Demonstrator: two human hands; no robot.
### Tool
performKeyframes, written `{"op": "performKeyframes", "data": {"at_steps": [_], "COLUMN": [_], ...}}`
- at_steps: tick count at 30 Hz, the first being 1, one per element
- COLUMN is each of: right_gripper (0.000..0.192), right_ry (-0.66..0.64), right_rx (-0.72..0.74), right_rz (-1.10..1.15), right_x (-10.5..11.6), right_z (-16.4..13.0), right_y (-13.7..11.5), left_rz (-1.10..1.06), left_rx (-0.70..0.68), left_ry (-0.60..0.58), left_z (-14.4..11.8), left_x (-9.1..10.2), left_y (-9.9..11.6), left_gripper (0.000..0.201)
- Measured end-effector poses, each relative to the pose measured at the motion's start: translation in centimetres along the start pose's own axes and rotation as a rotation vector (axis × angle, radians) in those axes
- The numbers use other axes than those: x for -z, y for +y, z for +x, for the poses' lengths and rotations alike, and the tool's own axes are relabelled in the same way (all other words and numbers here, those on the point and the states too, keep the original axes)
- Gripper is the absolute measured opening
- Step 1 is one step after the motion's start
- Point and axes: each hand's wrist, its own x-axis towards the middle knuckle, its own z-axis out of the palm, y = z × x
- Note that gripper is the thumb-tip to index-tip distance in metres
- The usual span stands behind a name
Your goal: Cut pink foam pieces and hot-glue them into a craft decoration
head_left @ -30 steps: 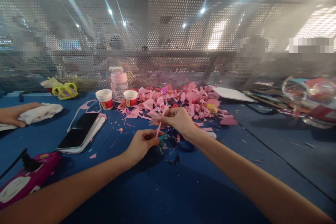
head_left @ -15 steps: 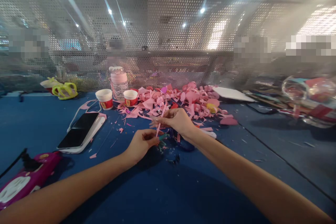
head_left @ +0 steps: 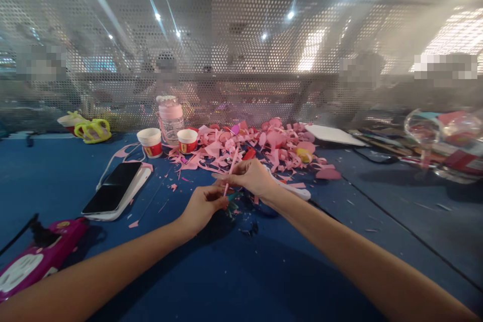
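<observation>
— What do we have in our hands?

— A thin pink strip (head_left: pixel 229 177). Our right hand (head_left: pixel 251 178) pinches it partway up, thumb and fingers closed on it, and it stands nearly upright, leaning a little to the right at the top. Our left hand (head_left: pixel 204 205) is closed on its lower end, where a small green piece (head_left: pixel 234 195) sticks out just beside the fingertips. What that green piece is, we cannot tell.

— Where are the two hands on the table?

— Close together, almost touching, above the blue table (head_left: pixel 264 271), just in front of the heap of pink scraps (head_left: pixel 260 148).

— And around us?

— To the left of our left hand lies a phone (head_left: pixel 113 187), face up on a white case. Behind it stand two small red and white cups (head_left: pixel 151 142), one nearer the phone, the other (head_left: pixel 187 140) at the edge of the scraps, with a pink-topped bottle (head_left: pixel 171 118) between and behind them. A magenta device (head_left: pixel 39 259) sits at the near left edge with a black cable coming out of it. A yellow object (head_left: pixel 93 130) rests far left against the perforated metal screen (head_left: pixel 241 55). A white sheet (head_left: pixel 334 135) lies beyond the scraps on the right, and a clear round container (head_left: pixel 426 128) stands further right.
</observation>
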Motion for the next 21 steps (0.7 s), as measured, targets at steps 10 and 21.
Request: {"op": "performKeyframes", "data": {"at_steps": [10, 21], "right_gripper": [0.029, 0.031], "right_ry": [-0.124, -0.135], "right_rx": [0.012, -0.038], "right_rz": [0.024, 0.122], "right_x": [0.06, -0.04], "right_z": [-0.35, -0.24], "right_y": [-0.30, -0.07], "left_rz": [-0.002, -0.081], "left_rx": [0.011, 0.044], "left_ry": [0.010, 0.013], "left_z": [-0.07, -0.05], "left_x": [-0.15, -0.15], "left_y": [0.36, 0.49], "left_gripper": [0.015, 0.021]}}
